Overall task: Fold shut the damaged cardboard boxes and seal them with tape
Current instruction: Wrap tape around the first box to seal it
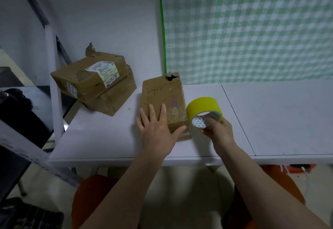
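taping step on the small box [163, 102], mid table [100, 138]: left hand [158, 129] flat on its lid, fingers spread, pinning it shut. right hand [219, 130] fingers clamped on the yellow tape roll [203, 110], just beside the box's right edge. next prob needs the tape end found & pulled over the seam. bigger box [93, 82] w/ label sits back left, torn, untaped. white table, green check cloth [252, 30] on wall.

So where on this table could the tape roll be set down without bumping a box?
Most bare room is the table panel right of the dark seam, with nothing on it. A smaller bare patch lies along the front edge, left of the left hand. It is crowded mid-table: the small box, the tape roll in the right hand, and the stacked boxes at back left.
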Tool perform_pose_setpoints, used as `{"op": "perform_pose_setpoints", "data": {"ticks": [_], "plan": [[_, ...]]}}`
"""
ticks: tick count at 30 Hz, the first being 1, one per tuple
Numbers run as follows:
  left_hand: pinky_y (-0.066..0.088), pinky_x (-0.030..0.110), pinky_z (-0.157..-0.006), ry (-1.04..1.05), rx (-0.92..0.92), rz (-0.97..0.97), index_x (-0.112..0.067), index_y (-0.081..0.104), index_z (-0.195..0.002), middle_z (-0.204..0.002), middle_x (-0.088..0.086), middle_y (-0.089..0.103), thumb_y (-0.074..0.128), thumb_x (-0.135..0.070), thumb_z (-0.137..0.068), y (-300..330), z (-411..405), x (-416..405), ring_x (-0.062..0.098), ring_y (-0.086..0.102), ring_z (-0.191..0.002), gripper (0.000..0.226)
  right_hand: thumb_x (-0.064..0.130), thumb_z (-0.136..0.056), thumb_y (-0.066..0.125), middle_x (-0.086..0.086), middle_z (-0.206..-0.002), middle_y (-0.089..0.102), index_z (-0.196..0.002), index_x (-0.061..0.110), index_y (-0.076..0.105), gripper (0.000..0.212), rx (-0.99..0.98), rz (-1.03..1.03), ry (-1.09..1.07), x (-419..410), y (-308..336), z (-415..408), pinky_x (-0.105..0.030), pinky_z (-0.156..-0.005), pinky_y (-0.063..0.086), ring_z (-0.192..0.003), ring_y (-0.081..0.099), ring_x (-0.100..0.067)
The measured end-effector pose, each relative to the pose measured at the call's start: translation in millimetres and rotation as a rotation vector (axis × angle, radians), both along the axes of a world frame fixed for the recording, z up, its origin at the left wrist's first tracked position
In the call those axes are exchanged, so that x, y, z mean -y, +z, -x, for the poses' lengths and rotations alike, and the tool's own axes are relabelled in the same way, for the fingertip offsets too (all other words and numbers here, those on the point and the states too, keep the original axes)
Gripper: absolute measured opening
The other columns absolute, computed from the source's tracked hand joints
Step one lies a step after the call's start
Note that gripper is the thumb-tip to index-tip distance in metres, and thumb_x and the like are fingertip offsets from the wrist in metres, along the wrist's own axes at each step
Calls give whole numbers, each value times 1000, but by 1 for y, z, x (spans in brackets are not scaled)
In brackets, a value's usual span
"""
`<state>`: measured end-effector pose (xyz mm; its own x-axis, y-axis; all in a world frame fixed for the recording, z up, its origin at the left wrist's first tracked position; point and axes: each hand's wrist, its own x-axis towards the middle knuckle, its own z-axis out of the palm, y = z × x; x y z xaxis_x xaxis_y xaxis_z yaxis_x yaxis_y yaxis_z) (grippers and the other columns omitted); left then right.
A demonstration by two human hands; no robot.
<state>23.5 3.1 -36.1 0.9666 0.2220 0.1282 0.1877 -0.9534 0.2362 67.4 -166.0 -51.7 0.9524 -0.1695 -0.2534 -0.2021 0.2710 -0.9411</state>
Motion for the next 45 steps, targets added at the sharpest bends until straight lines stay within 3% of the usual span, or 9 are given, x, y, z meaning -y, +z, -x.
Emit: {"op": "perform_pose_setpoints", "data": {"ticks": [4, 7, 11, 13, 17, 22, 27, 35, 45], "plan": [[-3, 50, -116, 5, 52, 130, -30, 4, -153, -161, 11, 5, 30, -80, -79, 0, 5, -20, 35, -6, -146, 93, 17, -88, 63, 4, -78, 70, -90, 17, 66, 3, -60, -43, 148, -38, 7, 9, -27, -67, 46, -74, 62, -9], [-1, 48, -116, 44, 78, 253, -30, 7, -153, -161, 8, 7, 36, -78, -79, 2, 6, -32, 30, -2, -147, 92, 19, -89, 62, -7, -89, 73, -102, 8, 67, 17, -61, -169, 214, -62, 20, 10, -35, -75, 53, -82, 69, -22], [27, 42, -115, -37, 50, 714, -35, 8, -152, -156, -2, 29, 62, -65, -76, 14, 6, -38, 20, 30, -141, 98, 19, -83, 65, 1, -74, 71, -77, 15, 68, 8, 117, 238, 168, -70, 56, -8, -25, -69, 53, -78, 65, -19], [38, 35, -108, -93, 133, 809, -38, 13, -149, -146, -10, 44, 75, -59, -63, 22, 6, -37, 12, 43, -132, 109, 41, -70, 62, -5, -89, 71, -80, 16, 68, 27, 172, 528, 201, -72, 72, -20, -37, -83, 53, -94, 63, -25], [41, 37, -106, -133, 224, 781, -32, 41, -135, -138, -5, 49, 81, -59, -46, 16, 4, -42, 13, 45, -129, 101, 46, -75, 58, -13, -111, 64, -99, 18, 68, 39, 181, 911, 264, -73, 69, -19, -50, -91, 47, -109, 55, -36], [43, 40, -103, -133, 210, 674, -35, 46, -131, -137, -5, 50, 86, -50, -54, 8, 13, -52, 16, 45, -128, 88, 32, -84, 58, -14, -116, 62, -109, 13, 64, 31, 281, 979, 298, -76, 57, -4, -45, -90, 46, -109, 55, -37], [22, 46, -116, -184, 98, 425, -44, 36, -141, -156, -25, 12, 74, -65, -64, 17, 18, -64, 12, 15, -145, 89, 7, -89, 47, -12, -81, 59, -79, 11, 58, 15, 343, 830, 39, -47, 71, -11, -36, -69, 41, -82, 56, -32], [-3, 31, -118, -254, 43, 130, -15, 22, -150, -160, 0, 16, 65, -66, -74, 33, 4, -37, 12, 2, -147, 100, 14, -82, 67, -10, -81, 67, -79, 12, 66, 3, 145, 438, 22, -60, 43, -5, -38, -74, 52, -81, 65, -25], [-2, 23, -114, -223, 63, 114, -11, -11, -151, -161, 3, 5, 61, -60, -80, 32, 11, -31, 16, 4, -147, 112, 1, -88, 45, 0, -69, 57, -80, 6, 59, 18, 320, 625, -149, -25, 66, -19, -25, -64, 39, -70, 54, -20]]}}
